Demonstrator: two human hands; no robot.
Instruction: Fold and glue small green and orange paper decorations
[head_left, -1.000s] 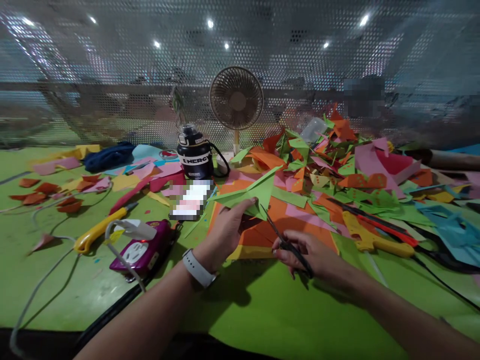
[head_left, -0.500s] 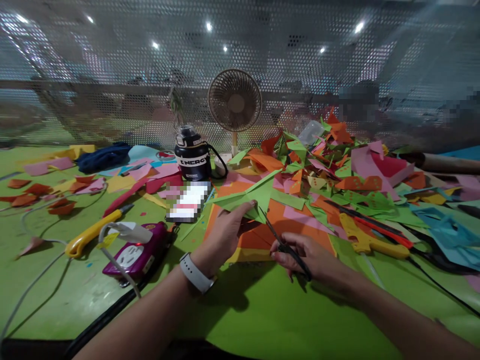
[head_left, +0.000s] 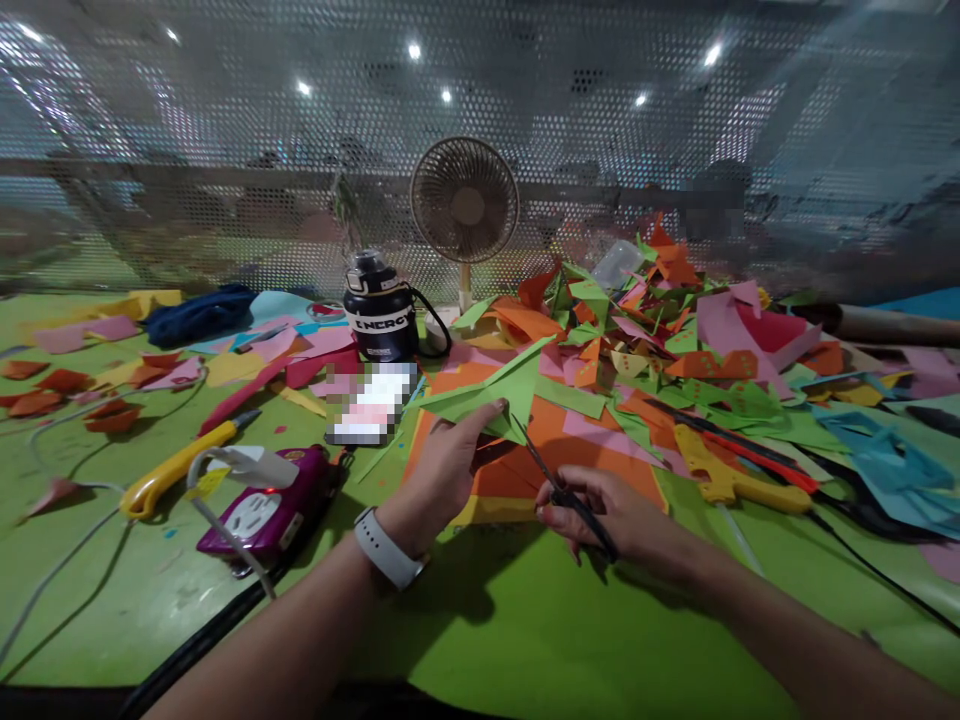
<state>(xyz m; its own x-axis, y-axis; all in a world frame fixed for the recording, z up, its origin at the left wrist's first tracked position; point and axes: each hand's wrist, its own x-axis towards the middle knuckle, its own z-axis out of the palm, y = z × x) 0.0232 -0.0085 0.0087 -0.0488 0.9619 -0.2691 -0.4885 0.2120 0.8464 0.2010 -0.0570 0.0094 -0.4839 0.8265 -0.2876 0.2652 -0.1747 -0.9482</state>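
My left hand [head_left: 444,462] pinches a folded piece of light green paper [head_left: 517,385] by its lower edge, thumb on top. The fingers beneath the paper are partly hidden. In my right hand [head_left: 604,510] is a pair of scissors [head_left: 546,470] with dark handles, the blades pointing up and left. Their tips touch or overlap the lower point of the green paper; whether they are cutting into it I cannot tell. Orange sheets [head_left: 600,465] lie flat under both, with a yellow sheet's edge showing at the front.
A heap of paper scraps [head_left: 645,330] fills the back right. To the right lies a yellow glue gun [head_left: 724,475]. At left are a purple power strip [head_left: 277,505], a yellow-handled tool [head_left: 180,470] and a phone [head_left: 375,400]. Behind stand a dark bottle [head_left: 380,315] and a fan [head_left: 465,200].
The whole view has shifted slightly, so everything sits a little further left. Both hands keep the same grip on the paper and the scissors.
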